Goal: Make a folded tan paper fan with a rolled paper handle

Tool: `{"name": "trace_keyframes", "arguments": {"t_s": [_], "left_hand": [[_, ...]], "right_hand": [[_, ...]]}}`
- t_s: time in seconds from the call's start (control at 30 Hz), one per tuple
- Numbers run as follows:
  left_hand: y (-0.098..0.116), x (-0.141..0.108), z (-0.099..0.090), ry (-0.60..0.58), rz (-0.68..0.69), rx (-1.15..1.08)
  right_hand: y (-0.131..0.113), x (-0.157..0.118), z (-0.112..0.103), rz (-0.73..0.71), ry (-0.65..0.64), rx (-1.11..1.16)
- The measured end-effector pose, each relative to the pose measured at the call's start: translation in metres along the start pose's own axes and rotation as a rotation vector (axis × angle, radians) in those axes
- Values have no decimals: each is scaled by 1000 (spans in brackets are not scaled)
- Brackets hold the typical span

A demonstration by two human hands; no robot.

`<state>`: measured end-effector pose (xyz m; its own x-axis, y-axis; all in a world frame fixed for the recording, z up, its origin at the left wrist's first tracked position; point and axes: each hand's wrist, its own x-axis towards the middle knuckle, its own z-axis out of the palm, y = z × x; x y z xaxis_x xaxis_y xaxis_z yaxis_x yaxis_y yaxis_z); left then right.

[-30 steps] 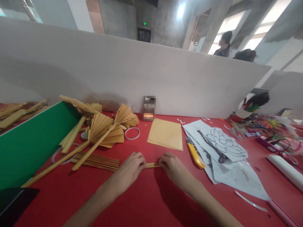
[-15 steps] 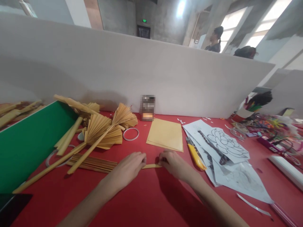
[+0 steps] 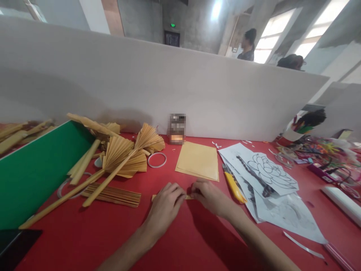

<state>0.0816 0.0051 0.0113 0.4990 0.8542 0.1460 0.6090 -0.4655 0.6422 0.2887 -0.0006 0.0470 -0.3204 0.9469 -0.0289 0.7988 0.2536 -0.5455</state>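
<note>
Tan strip (image 3: 188,197), fans (image 3: 120,155) left, yellow cutter (image 3: 234,188) right

Glare is thrown by an overhead light (image 3: 216,10); a tall window (image 3: 270,41) is blown out. The tabletop (image 3: 113,229) is softly lit, shadowed beside the right forearm (image 3: 249,235). Edges are stretched; a small upright object (image 3: 177,129) is pixelated.

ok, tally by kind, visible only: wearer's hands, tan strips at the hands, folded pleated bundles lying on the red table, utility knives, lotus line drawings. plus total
Hands: 2 (left hand, right hand)
Tan paper strip: 1
Pleated paper bundle: 1
Yellow utility knife: 1
Lotus line drawing: 1
Total: 6
</note>
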Motion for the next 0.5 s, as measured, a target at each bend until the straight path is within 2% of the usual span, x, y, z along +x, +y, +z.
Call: {"name": "trace_keyframes", "arguments": {"t_s": [0.2,0.33,0.4,0.5], "left_hand": [[0,-1,3,26,-35,47],[0,0,6,20,-49,106],[1,0,6,15,-53,123],[2,-1,6,13,-79,143]], "right_hand": [[19,-28,8,-36,188,5],[30,-34,12,-21,262,23],[33,-31,10,16,250,42],[33,-19,0,96,134,56]]}}
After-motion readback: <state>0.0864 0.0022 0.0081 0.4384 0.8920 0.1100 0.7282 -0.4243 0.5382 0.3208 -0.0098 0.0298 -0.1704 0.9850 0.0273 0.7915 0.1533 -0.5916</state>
